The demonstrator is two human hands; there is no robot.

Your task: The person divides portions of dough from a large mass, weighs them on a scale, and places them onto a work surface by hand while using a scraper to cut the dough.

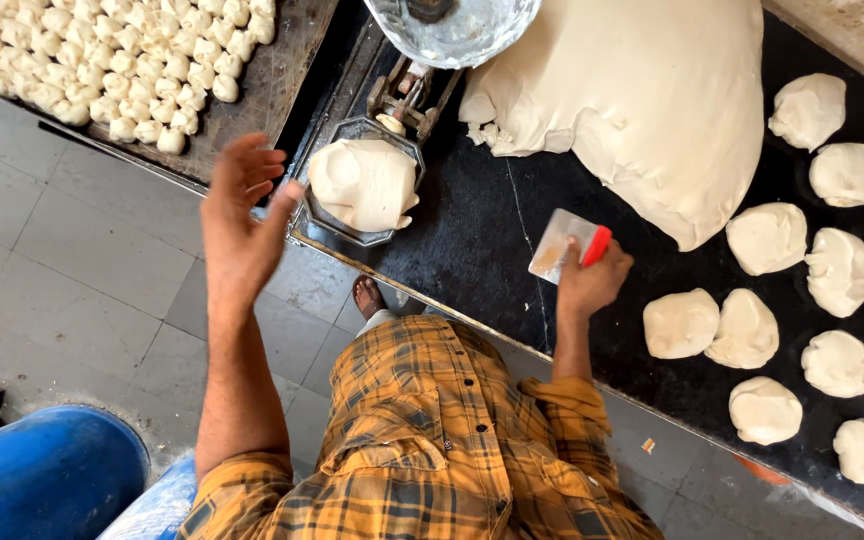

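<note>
Right hand (592,280) grips flat red-handled scraper (567,245); left hand (242,215) spread wide beside soft dough lump (364,183).

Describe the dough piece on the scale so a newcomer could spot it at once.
At the left end of the black counter sits a metal scale pan. The dough lump lies in it, beside the open left hand, apart from the portions at right.

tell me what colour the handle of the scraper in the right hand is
Red, on a pale blade; the head view shows the scraper held in the right hand.
</note>
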